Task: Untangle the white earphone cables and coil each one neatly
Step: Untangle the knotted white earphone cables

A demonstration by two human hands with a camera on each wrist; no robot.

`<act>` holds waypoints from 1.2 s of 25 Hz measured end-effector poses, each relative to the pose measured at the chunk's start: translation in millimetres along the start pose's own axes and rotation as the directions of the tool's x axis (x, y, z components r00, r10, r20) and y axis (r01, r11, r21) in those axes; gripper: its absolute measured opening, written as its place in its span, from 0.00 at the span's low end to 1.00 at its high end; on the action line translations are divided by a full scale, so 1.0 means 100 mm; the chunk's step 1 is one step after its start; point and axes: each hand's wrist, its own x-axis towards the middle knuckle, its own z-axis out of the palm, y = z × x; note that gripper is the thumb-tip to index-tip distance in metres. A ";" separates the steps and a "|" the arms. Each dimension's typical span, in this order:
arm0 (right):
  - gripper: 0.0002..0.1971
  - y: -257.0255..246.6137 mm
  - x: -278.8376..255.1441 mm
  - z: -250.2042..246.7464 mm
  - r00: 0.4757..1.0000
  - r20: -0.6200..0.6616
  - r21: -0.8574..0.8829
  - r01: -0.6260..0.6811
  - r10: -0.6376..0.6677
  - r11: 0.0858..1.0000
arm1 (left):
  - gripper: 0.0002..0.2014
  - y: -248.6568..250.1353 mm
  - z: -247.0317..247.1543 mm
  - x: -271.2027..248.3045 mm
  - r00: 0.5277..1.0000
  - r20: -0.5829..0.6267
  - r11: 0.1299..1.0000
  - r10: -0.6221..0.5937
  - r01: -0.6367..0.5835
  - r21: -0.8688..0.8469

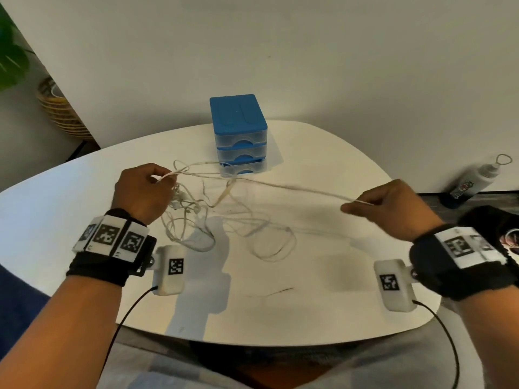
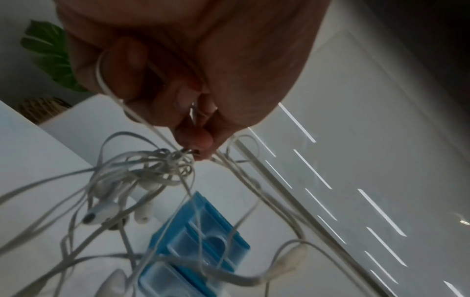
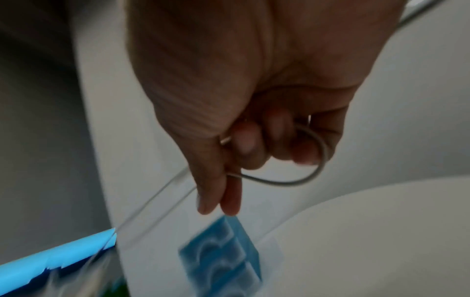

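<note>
Left hand [image 1: 141,190], raised above the white rounded table [image 1: 70,197], pinches the tangled white earphone cables [image 1: 196,211] between thumb and curled fingers [image 2: 132,66]; a knot with earbuds hangs just below the fingertips, and loose loops trail onto the tabletop. From there one taut strand runs left to right, nearly level, passing in front of the blue three-drawer plastic organiser [image 1: 238,133]. Right hand [image 1: 393,209] pinches the strand's far end between thumb and forefinger, a short loop curving round its curled fingers [image 3: 277,138].
</note>
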 end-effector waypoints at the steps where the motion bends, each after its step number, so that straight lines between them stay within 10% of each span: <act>1: 0.13 0.02 0.00 -0.11 0.999 -0.046 0.134 -0.013 0.019 0.991 | 0.06 -0.01 -0.04 0.02 1.000 -0.015 1.000 -0.020 0.020 -0.005; 4: 0.06 0.05 0.00 -0.32 0.993 -0.101 0.553 0.006 0.060 0.833 | 0.07 -0.08 -0.10 0.07 0.996 -0.045 0.997 -0.075 0.074 -0.029; 8: 0.15 0.09 0.06 -0.51 0.981 -0.051 0.973 0.007 0.186 0.232 | 0.06 -0.12 -0.07 0.07 0.993 -0.051 0.994 -0.105 0.104 -0.038; 10: 0.09 0.10 0.06 -0.58 0.954 -0.016 0.998 -0.005 0.298 0.068 | 0.05 -0.11 -0.03 0.05 0.994 -0.045 0.995 -0.102 0.101 -0.026; 12: 0.05 0.12 0.07 -0.57 0.917 -0.071 0.984 0.000 0.391 0.178 | 0.04 -0.09 0.02 0.03 0.994 -0.030 0.995 -0.100 0.100 -0.021; 15: 0.10 0.13 0.05 -0.55 0.822 -0.328 0.801 -0.019 0.465 0.599 | 0.04 -0.06 0.13 -0.02 0.995 -0.023 0.995 -0.098 0.098 -0.007; 21: 0.13 0.18 0.00 -0.76 0.707 -0.505 0.642 -0.075 0.495 0.763 | 0.05 -0.01 0.07 -0.03 0.994 -0.035 0.993 -0.106 0.103 -0.063; 30: 0.20 -0.46 -0.29 0.50 0.967 -0.178 0.082 0.197 -0.180 0.977 | 0.08 0.51 0.24 -0.41 0.983 0.164 0.989 -0.081 0.100 -0.111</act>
